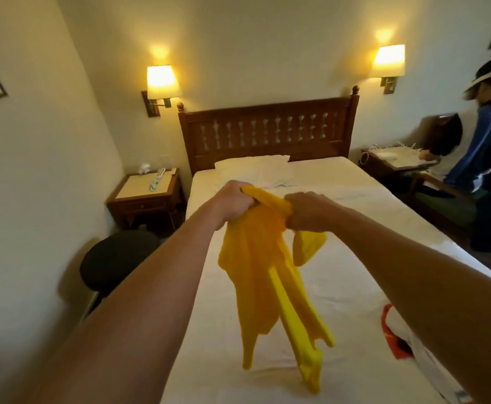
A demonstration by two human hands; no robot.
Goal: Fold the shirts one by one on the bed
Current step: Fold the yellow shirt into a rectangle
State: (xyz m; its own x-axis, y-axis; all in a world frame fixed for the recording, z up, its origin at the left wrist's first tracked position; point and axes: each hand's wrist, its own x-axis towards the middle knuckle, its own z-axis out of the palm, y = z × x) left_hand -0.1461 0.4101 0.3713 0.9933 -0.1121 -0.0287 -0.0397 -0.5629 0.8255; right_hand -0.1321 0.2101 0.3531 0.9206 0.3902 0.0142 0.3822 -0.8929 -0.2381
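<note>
A yellow shirt [263,275] hangs bunched in the air over the white bed [340,228], its lower end near the sheet. My left hand [234,199] grips its top edge on the left. My right hand [309,211] grips the same edge on the right, close beside the left hand. Both arms reach forward over the foot of the bed. Another garment, red and white [395,330], lies at the bed's right edge, partly hidden under my right forearm.
A white pillow [253,167] lies by the wooden headboard [267,132]. A nightstand [146,196] and a black chair [116,258] stand left of the bed. At the right, a person in a blue jacket [483,147] bends over a small table [395,158].
</note>
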